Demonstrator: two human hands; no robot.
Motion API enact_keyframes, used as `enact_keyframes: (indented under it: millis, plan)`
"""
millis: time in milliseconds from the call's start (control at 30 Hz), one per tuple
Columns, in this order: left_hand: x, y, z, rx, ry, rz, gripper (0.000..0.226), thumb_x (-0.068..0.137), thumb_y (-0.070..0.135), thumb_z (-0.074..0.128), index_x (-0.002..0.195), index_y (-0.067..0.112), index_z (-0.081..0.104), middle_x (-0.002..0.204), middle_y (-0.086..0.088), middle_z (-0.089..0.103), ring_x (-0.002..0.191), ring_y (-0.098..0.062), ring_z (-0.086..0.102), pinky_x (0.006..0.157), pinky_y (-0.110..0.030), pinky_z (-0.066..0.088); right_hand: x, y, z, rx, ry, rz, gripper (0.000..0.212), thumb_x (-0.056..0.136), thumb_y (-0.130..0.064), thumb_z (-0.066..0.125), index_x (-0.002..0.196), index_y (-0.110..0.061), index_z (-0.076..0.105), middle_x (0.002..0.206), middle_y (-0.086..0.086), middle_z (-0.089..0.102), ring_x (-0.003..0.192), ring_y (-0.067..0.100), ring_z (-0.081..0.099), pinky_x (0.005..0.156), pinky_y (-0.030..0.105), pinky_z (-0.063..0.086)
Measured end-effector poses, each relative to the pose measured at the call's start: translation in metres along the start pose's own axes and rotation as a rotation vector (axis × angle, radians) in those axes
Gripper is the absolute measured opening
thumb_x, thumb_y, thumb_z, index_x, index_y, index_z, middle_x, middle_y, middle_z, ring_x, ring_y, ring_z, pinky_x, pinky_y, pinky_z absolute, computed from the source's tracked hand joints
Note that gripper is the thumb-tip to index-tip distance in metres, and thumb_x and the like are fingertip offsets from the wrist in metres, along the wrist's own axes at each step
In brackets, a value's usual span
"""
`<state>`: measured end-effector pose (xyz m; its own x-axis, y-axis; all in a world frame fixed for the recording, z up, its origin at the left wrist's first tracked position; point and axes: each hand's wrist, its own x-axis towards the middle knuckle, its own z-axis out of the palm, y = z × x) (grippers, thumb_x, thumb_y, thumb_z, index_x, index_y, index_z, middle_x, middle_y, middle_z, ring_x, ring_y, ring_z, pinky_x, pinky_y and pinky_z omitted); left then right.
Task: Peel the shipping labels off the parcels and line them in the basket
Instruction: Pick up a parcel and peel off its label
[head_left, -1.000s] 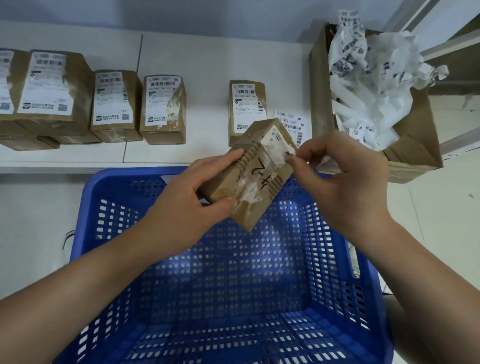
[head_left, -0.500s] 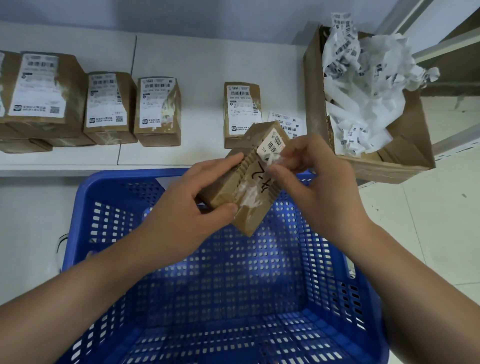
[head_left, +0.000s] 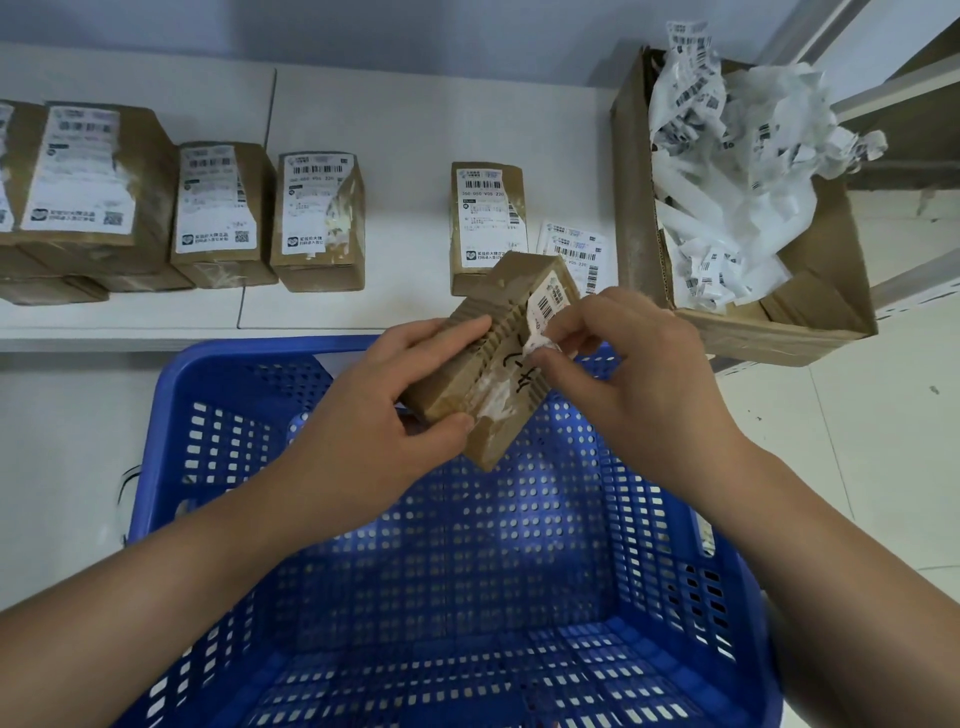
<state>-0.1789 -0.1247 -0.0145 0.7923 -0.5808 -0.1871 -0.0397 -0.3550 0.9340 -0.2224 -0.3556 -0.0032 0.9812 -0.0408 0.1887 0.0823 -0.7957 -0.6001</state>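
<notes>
My left hand (head_left: 384, 415) grips a small brown parcel (head_left: 483, 374) above the far rim of the blue basket (head_left: 208, 395). Black handwriting and torn white paper remnants mark the parcel's face. My right hand (head_left: 628, 384) pinches the loose edge of the remaining shipping label (head_left: 545, 309), a white strip with a barcode near the parcel's upper corner. Several labelled parcels stand on the white shelf, one (head_left: 485, 223) right behind the held parcel and others (head_left: 317, 218) to the left.
A loose label (head_left: 571, 247) lies on the shelf (head_left: 415, 124) beside the nearest parcel. An open cardboard box (head_left: 639, 218) at the right holds a heap of crumpled peeled labels (head_left: 737, 171). The floor is pale on both sides of the basket.
My right hand has worked down the parcel's face, curling the label's torn edge back. The parcel stays in my left hand; the view shifted slightly.
</notes>
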Motion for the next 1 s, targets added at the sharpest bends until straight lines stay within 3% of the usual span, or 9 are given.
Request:
enact_keyframes:
  millis: [167,233,400,533,600,667,733,833,1000]
  plan:
    - [0.003,0.005,-0.001,0.030,0.030,0.026,0.072,0.092,0.010,0.073,0.142,0.055,0.047,0.141,0.031,0.045,0.125,0.012,0.048,0.089,-0.004,0.046,0.003,-0.008,-0.007,0.163,0.121,0.123,0.011,0.089,-0.019,0.078,0.082,-0.016,0.070,0.076,-0.011,0.067,0.075,0.011,0.064,0.065,0.013,0.046]
    - [0.002,0.006,0.000,0.007,0.036,0.030,0.072,0.092,0.009,0.073,0.140,0.057,0.047,0.141,0.030,0.046,0.125,0.013,0.048,0.089,-0.005,0.047,0.003,-0.009,-0.008,0.155,0.182,0.115,0.012,0.089,-0.015,0.078,0.081,-0.013,0.070,0.075,-0.009,0.067,0.073,0.010,0.063,0.064,0.010,0.044]
    - [-0.003,0.007,0.002,-0.035,0.031,0.025,0.073,0.093,0.007,0.072,0.139,0.057,0.047,0.139,0.033,0.047,0.124,0.012,0.051,0.088,-0.006,0.048,0.001,-0.006,-0.011,0.073,0.287,0.064,0.011,0.087,-0.006,0.075,0.079,-0.009,0.069,0.071,-0.002,0.066,0.067,0.010,0.062,0.064,0.023,0.051]
    - [-0.003,0.008,0.001,-0.051,0.028,0.029,0.071,0.092,0.008,0.072,0.138,0.057,0.049,0.136,0.034,0.050,0.123,0.011,0.053,0.088,-0.006,0.049,0.005,0.000,-0.018,0.034,0.349,0.067,0.012,0.087,-0.006,0.074,0.077,-0.007,0.068,0.071,-0.001,0.066,0.067,0.011,0.060,0.063,0.025,0.050]
    - [-0.003,0.009,0.002,-0.062,0.024,0.028,0.071,0.092,0.008,0.072,0.139,0.056,0.049,0.137,0.033,0.051,0.123,0.011,0.053,0.089,-0.006,0.048,0.005,0.002,-0.013,-0.054,0.392,0.018,0.014,0.085,-0.003,0.074,0.073,-0.005,0.066,0.068,0.002,0.064,0.064,0.014,0.058,0.062,0.034,0.050]
    - [-0.001,0.007,0.004,-0.075,0.026,0.018,0.071,0.092,0.006,0.072,0.141,0.053,0.049,0.139,0.029,0.051,0.122,0.011,0.054,0.089,-0.006,0.048,0.004,0.004,-0.005,-0.126,0.399,-0.051,0.015,0.084,0.000,0.072,0.071,-0.003,0.065,0.067,0.007,0.060,0.062,0.024,0.057,0.060,0.045,0.048]
    - [0.000,0.004,0.003,-0.071,0.038,0.005,0.071,0.093,0.006,0.071,0.144,0.049,0.049,0.141,0.026,0.049,0.121,0.011,0.053,0.088,-0.005,0.047,0.005,0.010,-0.003,-0.136,0.339,-0.125,0.008,0.088,-0.003,0.073,0.080,-0.004,0.072,0.073,0.007,0.063,0.067,0.025,0.059,0.063,0.047,0.050]
    - [0.001,0.000,-0.001,-0.035,0.053,0.004,0.071,0.093,0.008,0.071,0.145,0.050,0.048,0.141,0.029,0.048,0.124,0.009,0.052,0.089,-0.006,0.047,0.009,0.014,-0.006,-0.080,0.209,-0.150,0.009,0.095,-0.013,0.070,0.098,-0.008,0.078,0.084,0.005,0.071,0.077,0.020,0.066,0.071,0.040,0.054]
    - [0.001,0.000,0.001,0.021,0.034,0.034,0.074,0.092,0.007,0.073,0.141,0.055,0.047,0.137,0.040,0.044,0.126,0.012,0.049,0.090,-0.005,0.046,0.008,0.007,-0.008,0.039,0.152,0.024,0.017,0.092,-0.017,0.075,0.108,-0.013,0.074,0.085,-0.007,0.069,0.082,0.006,0.063,0.076,0.010,0.048]
